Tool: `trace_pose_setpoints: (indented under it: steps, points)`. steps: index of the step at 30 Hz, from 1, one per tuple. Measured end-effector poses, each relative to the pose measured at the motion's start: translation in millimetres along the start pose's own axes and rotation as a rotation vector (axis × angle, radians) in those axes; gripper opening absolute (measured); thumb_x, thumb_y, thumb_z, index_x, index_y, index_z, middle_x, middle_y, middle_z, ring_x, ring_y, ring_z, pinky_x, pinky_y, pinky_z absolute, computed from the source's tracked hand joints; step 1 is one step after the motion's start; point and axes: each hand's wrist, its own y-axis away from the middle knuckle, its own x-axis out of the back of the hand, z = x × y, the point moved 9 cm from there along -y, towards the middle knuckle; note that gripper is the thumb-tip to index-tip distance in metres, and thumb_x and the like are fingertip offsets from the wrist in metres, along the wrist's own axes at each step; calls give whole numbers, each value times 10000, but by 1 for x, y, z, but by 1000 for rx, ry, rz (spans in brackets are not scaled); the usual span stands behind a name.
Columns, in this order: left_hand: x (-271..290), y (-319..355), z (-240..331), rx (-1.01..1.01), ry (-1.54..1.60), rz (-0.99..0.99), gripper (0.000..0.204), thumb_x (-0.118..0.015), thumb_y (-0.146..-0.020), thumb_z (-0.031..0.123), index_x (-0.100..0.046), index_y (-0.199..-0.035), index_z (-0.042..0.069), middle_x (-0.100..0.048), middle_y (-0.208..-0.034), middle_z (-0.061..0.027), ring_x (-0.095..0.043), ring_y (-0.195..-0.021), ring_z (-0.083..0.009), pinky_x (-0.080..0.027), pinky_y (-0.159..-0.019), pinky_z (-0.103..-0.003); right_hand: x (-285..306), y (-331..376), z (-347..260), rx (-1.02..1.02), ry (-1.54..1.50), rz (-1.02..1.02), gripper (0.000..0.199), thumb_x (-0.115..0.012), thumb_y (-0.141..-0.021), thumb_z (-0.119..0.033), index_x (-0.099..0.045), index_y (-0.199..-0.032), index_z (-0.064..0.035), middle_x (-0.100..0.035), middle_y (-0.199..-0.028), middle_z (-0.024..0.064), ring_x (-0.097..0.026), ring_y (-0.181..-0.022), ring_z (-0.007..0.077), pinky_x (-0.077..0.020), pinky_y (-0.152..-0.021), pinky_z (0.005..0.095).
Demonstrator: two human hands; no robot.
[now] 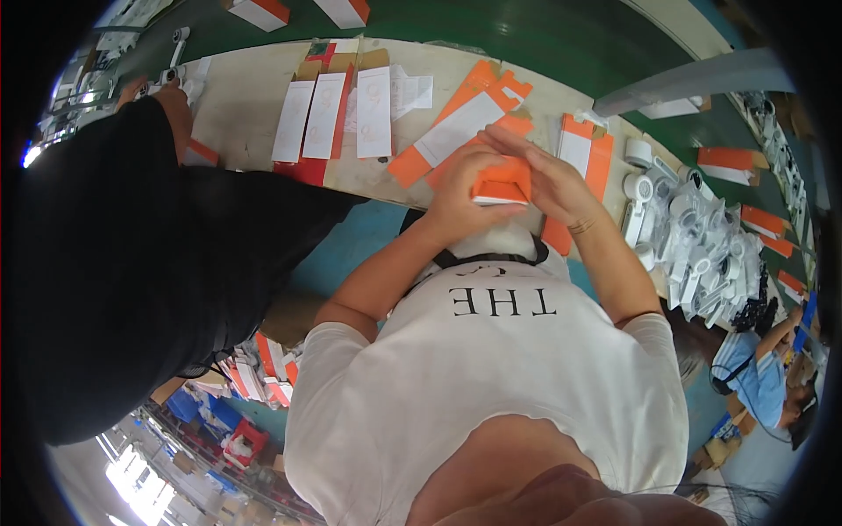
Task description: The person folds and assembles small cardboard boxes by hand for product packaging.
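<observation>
An orange carton (pixel 504 186), white on its near side, is held in front of my chest, with its open end facing me. My left hand (pixel 460 195) wraps around its left side, thumb along the near edge. My right hand (pixel 554 180) lies against the carton's right side, its fingers stretched out past the far edge. Beyond my hands, flattened orange-and-white cartons (pixel 456 127) overlap on the table. Another orange-and-white carton (pixel 576 145) lies just right of my right hand.
Three white cartons (pixel 326 114) with open brown flaps lie on the table (pixel 241 110). White handheld devices in clear bags (pixel 702 250) are heaped at right. A person in black (pixel 158 254) works close on my left. A green conveyor belt (pixel 491 31) carries cartons beyond the table. Another person (pixel 754 377) is at far right.
</observation>
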Motion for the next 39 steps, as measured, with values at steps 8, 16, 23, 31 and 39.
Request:
trace_pose_setpoints:
  steps: [8, 16, 23, 31, 39]
  points:
    - [136, 61, -94, 548, 579, 1004, 281, -544, -883, 224, -479, -1071, 25, -536, -1008, -86, -524, -959, -170, -423, -877, -319, 121, -104, 27, 209, 1142, 429, 224, -504, -832, -136, -615, -984, -15, -608, -1018, 105, -579, -933, 231, -450, -836, 324]
    - [100, 120, -117, 824, 1112, 1039, 463, -373, -927, 416, -483, -1176, 41, -549, -1158, -102, -526, -1069, -246, -423, -916, -367, 98, -200, 39, 381, 1713, 487, 135, -650, -692, -128, -659, -818, -79, -561, -1099, 90, -450, -1128, 287, -351, -972, 365]
    - [86, 142, -139, 940, 1264, 1229, 492, -216, -956, 378, -396, -1255, 32, -468, -1258, -138, -452, -1163, -303, -370, -980, -443, 104, -129, -12, 467, 1161, 536, 151, -572, -807, -73, -628, -947, -67, -622, -952, 93, -579, -870, 251, -468, -759, 328]
    - [48, 127, -147, 970, 1390, 1162, 473, -251, -954, 371, -396, -1259, 39, -467, -1260, -128, -469, -1147, -297, -389, -959, -462, -58, 5, -45, 1020, 1644, -64, 247, -613, -696, -22, -612, -943, -24, -593, -902, 114, -589, -784, 256, -484, -658, 305]
    - [34, 120, -123, 1050, 1235, 861, 486, -292, -946, 397, -406, -1239, 27, -488, -1221, -135, -481, -1132, -281, -405, -944, -457, -74, 15, -15, 450, 1493, -296, 297, -573, -771, -92, -558, -1060, -28, -586, -1003, 172, -525, -983, 355, -444, -807, 389]
